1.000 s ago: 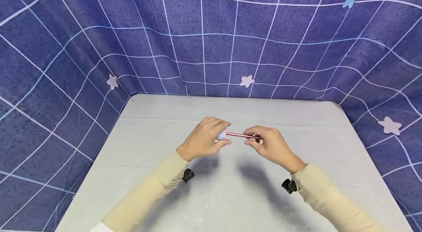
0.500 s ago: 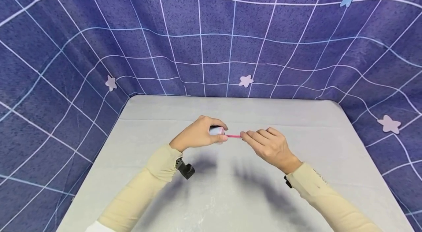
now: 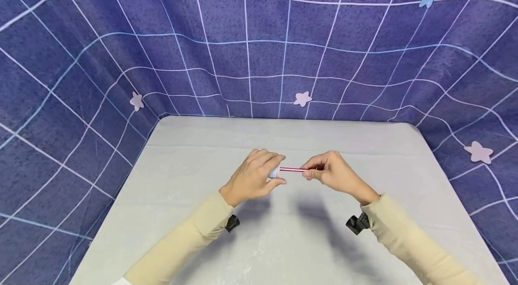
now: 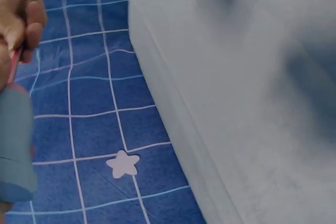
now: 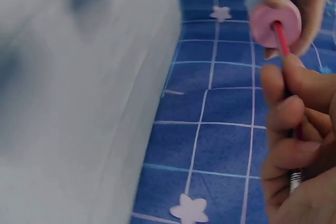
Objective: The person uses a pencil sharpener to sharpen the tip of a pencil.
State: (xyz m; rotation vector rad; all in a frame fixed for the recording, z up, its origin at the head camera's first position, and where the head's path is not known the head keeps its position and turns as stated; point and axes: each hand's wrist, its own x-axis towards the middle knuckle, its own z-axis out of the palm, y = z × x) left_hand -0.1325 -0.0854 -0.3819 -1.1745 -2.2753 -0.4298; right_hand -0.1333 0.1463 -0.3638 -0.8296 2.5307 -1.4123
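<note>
My left hand (image 3: 252,176) grips a small blue cylindrical pencil sharpener (image 3: 274,172), its body mostly hidden under the fingers in the head view. The left wrist view shows more of the blue sharpener (image 4: 14,135). Its pink end face (image 5: 262,26) points toward the right hand, with a red pencil (image 5: 282,39) stuck into the hole there. Thumb and fingers of my right hand (image 3: 339,176) pinch the striped pencil (image 3: 292,169) a short way from the sharpener. A silvery ferrule (image 5: 295,179) shows at the pencil's back end, inside the right palm. Both hands are held above the table.
Below the hands spreads a table with a pale grey cover (image 3: 259,249), on which their shadows fall. A blue-purple curtain (image 3: 226,60) with grid lines and stars surrounds its back and sides. A black wrist camera (image 3: 358,223) sits under the right sleeve.
Both wrists rolled one way and back. Half a second ago the right hand's back faced up and more of the sharpener showed; now the right thumb shows and the left fingers cover the sharpener.
</note>
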